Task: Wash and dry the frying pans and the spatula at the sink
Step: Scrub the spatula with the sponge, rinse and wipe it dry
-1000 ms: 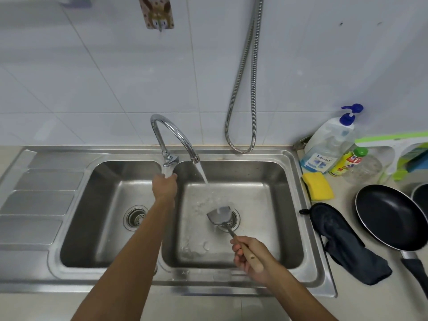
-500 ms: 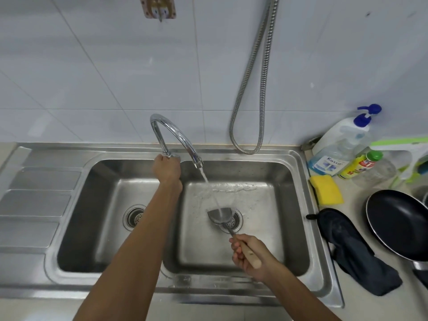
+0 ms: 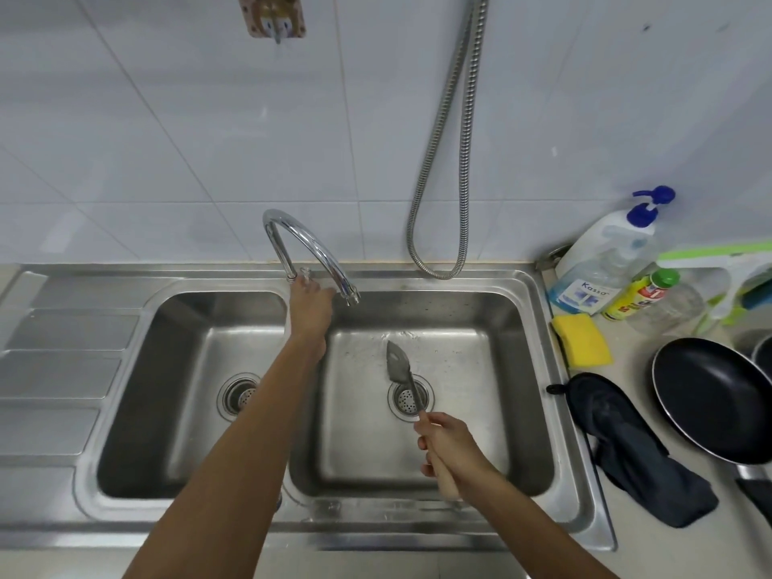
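Steel spatula [image 3: 399,365] hangs over the sink's [image 3: 522,369] right basin with no stream on it: the tap [image 3: 309,244] has just stopped running. The right hand [image 3: 447,449] closes its grip round the wooden handle. The left hand [image 3: 311,298] is at the tap lever, its grip hidden. Rinsing looks finished; drying likely follows.

The metal spatula [image 3: 397,364] with a pale wooden handle is gripped by the right hand [image 3: 449,447] above the right bowl of the stainless-steel 2-bowl sink [image 3: 417,526]. Its blade is turned nearly on edge, pointing toward the back wall just beyond the drain [image 3: 403,405]. The round black non-stick frying pan [image 3: 718,394] sits open side up on the counter [image 3: 593,549] right of the sink. Only the dark rim of a 2nd pan [image 3: 765,355] shows at the far right.
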